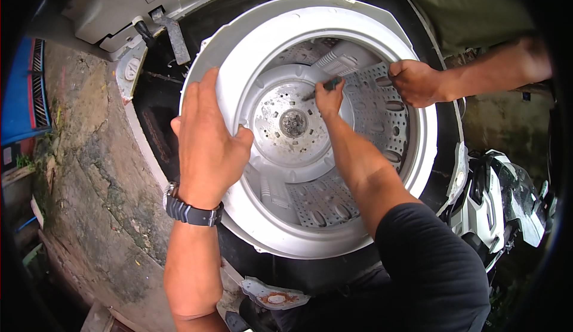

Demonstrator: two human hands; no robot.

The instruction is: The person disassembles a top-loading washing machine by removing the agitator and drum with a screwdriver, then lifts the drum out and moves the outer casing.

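Note:
A top-load washing machine tub with a white balance ring [298,25] and a perforated metal drum wall [367,99] lies below me. My left hand [212,135] grips the ring's left side, fingers along the outside and thumb over the inner edge. Deep inside the tub, my right hand [329,99] is closed round a small tool [333,84] with a dark green end. A dark tip points from the fist toward the round hub [293,123]; its exact kind is unclear. Dirt specks mark the drum's bottom [271,108].
Another person's hand [415,83] holds the ring at the right. A dark cabinet frame [158,135] surrounds the tub, with a metal bracket [177,41] and a pale panel [119,10] at upper left. A white-and-black motorbike [486,207] stands at right, rough concrete [95,171] at left.

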